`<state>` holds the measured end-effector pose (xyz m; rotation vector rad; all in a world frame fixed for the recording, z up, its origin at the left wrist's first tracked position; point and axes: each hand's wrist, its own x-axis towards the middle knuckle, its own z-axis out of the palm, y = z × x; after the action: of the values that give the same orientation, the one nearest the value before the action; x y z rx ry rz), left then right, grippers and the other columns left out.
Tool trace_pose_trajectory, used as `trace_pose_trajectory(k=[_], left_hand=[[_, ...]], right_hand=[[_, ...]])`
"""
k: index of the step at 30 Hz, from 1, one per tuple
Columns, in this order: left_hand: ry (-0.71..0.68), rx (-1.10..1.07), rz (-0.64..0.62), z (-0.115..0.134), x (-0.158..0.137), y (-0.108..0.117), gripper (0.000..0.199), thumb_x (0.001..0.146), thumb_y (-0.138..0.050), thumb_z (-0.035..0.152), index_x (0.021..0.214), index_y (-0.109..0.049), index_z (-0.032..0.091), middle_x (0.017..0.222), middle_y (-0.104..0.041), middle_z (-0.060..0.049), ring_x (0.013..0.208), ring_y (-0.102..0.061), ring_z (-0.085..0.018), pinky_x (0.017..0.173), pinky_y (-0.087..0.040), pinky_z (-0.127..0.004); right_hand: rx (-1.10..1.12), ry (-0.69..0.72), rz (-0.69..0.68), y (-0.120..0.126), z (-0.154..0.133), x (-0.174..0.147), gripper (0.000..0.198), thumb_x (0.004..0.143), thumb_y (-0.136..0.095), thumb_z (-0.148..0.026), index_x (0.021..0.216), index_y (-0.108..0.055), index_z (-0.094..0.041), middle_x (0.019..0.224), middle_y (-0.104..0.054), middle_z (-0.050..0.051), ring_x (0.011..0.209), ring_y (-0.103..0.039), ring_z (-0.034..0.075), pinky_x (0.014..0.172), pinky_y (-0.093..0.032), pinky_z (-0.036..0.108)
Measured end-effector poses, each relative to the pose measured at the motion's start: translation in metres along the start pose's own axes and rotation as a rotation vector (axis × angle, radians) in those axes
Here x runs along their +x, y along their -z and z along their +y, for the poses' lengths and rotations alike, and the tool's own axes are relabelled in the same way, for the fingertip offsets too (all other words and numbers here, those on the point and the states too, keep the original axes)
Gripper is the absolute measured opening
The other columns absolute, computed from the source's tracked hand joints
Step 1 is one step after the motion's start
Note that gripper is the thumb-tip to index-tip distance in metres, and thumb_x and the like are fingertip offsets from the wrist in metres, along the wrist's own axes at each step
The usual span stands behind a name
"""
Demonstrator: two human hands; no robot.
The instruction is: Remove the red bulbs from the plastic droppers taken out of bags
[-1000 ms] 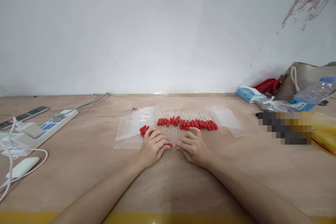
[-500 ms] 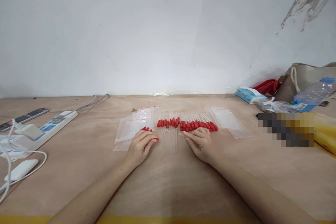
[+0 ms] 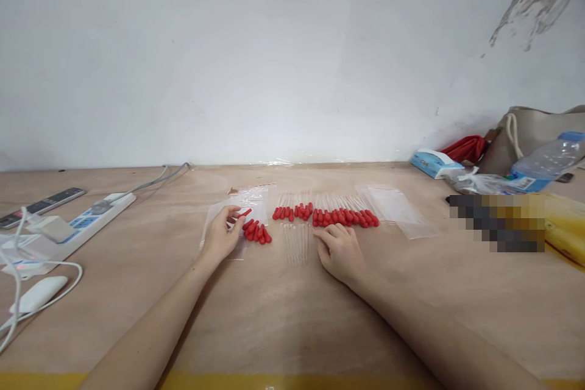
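Observation:
My left hand (image 3: pixel 223 233) is closed, its fingertips pinching one red rubber bulb (image 3: pixel 247 212) above the plastic zip bag at the left. Just right of that hand lies a small pile of red rubber bulbs (image 3: pixel 257 232). In the middle, several thin clear tubes (image 3: pixel 296 245) lie side by side. My right hand (image 3: pixel 340 250) rests beside them with thumb and fingers together; whatever is between its fingertips is too small to make out. Beyond both hands is a row of droppers (image 3: pixel 345 217), thin clear stems with red bulbs towards me.
Clear zip bags lie left (image 3: pixel 256 198) and right (image 3: pixel 402 210) of the row. At far left are a power strip (image 3: pixel 98 219) with plugs and a white cable. A tissue pack (image 3: pixel 436 163), a plastic bottle (image 3: pixel 546 161) and a yellow bag (image 3: pixel 567 231) stand at the right.
My left hand has moved left and slightly away from me, uncovering the pile of red bulbs. It now holds a bulb higher up. My right hand has shifted slightly left.

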<state>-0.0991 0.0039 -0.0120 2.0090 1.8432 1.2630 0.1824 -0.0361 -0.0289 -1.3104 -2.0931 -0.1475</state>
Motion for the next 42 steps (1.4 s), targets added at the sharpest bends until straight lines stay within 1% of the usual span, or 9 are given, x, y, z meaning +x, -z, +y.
trace_pose_trajectory(k=[9,13,17,22,26,30,36,40,42], left_hand=[[-0.075,0.083,-0.091,0.008,-0.005,-0.003,0.029,0.075,-0.051,0.043,0.09,-0.056,0.02,0.08,-0.063,-0.001,0.073,-0.056,-0.016,0.055,-0.04,-0.023],[-0.048,0.1,-0.052,0.006,-0.004,-0.001,0.026,0.077,-0.048,0.041,0.089,-0.058,0.02,0.081,-0.063,-0.001,0.073,-0.056,-0.015,0.052,-0.039,-0.022],[-0.076,0.163,0.004,0.006,-0.004,0.002,0.021,0.078,-0.048,0.038,0.083,-0.059,0.021,0.082,-0.064,0.0,0.071,-0.056,-0.016,0.06,-0.042,-0.025],[-0.191,0.27,0.064,0.023,-0.003,0.003,0.017,0.077,-0.05,0.035,0.078,-0.06,0.021,0.085,-0.063,-0.001,0.082,-0.054,-0.019,0.074,-0.04,-0.03],[-0.19,0.413,-0.06,0.049,0.005,-0.006,0.016,0.076,-0.051,0.034,0.071,-0.061,0.022,0.085,-0.062,-0.001,0.088,-0.052,-0.023,0.077,-0.036,-0.035],[-0.164,0.49,-0.163,0.066,0.018,-0.024,0.019,0.075,-0.052,0.039,0.072,-0.062,0.023,0.088,-0.062,-0.003,0.091,-0.051,-0.025,0.079,-0.033,-0.038],[-0.125,0.518,-0.233,0.069,0.028,-0.045,0.028,0.073,-0.054,0.047,0.07,-0.062,0.02,0.086,-0.062,-0.006,0.092,-0.051,-0.027,0.078,-0.032,-0.039],[-0.128,0.5,-0.181,0.067,0.027,-0.043,0.026,0.079,-0.048,0.041,0.071,-0.061,0.02,0.089,-0.062,-0.006,0.093,-0.05,-0.026,0.078,-0.031,-0.039],[-0.148,0.475,-0.126,0.066,0.022,-0.037,0.025,0.08,-0.047,0.04,0.072,-0.06,0.02,0.089,-0.062,-0.005,0.093,-0.05,-0.025,0.077,-0.031,-0.039]], right_hand=[[0.008,0.055,-0.067,-0.002,-0.007,-0.001,0.023,0.082,-0.047,-0.032,0.098,-0.059,-0.022,0.088,-0.06,0.006,0.084,-0.049,0.019,0.076,-0.027,0.034],[0.031,0.079,-0.09,-0.001,-0.007,-0.002,0.036,0.077,-0.051,-0.047,0.102,-0.059,-0.021,0.091,-0.061,0.008,0.088,-0.048,0.022,0.079,-0.027,0.037],[0.076,0.109,-0.084,0.002,-0.007,-0.001,0.047,0.073,-0.053,-0.055,0.103,-0.058,-0.02,0.094,-0.062,0.009,0.09,-0.047,0.023,0.082,-0.027,0.04],[0.09,0.077,-0.037,0.002,-0.006,-0.001,0.037,0.08,-0.049,-0.044,0.106,-0.057,-0.019,0.092,-0.064,0.007,0.09,-0.049,0.021,0.087,-0.024,0.04],[0.087,0.017,0.031,0.001,-0.001,0.001,0.025,0.084,-0.045,-0.032,0.099,-0.06,-0.019,0.085,-0.065,0.005,0.087,-0.05,0.017,0.087,-0.024,0.036],[0.1,-0.011,0.094,0.004,0.004,0.001,0.021,0.085,-0.045,-0.027,0.094,-0.062,-0.02,0.077,-0.064,0.003,0.077,-0.05,0.015,0.078,-0.025,0.032],[0.098,-0.015,0.145,0.005,0.01,0.0,0.017,0.083,-0.048,-0.027,0.086,-0.064,-0.02,0.072,-0.064,0.001,0.072,-0.049,0.014,0.071,-0.024,0.031],[0.088,-0.011,0.145,0.002,0.011,0.0,0.016,0.082,-0.049,-0.027,0.084,-0.064,-0.02,0.07,-0.063,0.001,0.072,-0.049,0.014,0.07,-0.025,0.031],[0.08,-0.006,0.15,0.001,0.012,0.0,0.017,0.082,-0.048,-0.027,0.087,-0.063,-0.02,0.077,-0.063,0.003,0.076,-0.05,0.015,0.073,-0.027,0.031]])
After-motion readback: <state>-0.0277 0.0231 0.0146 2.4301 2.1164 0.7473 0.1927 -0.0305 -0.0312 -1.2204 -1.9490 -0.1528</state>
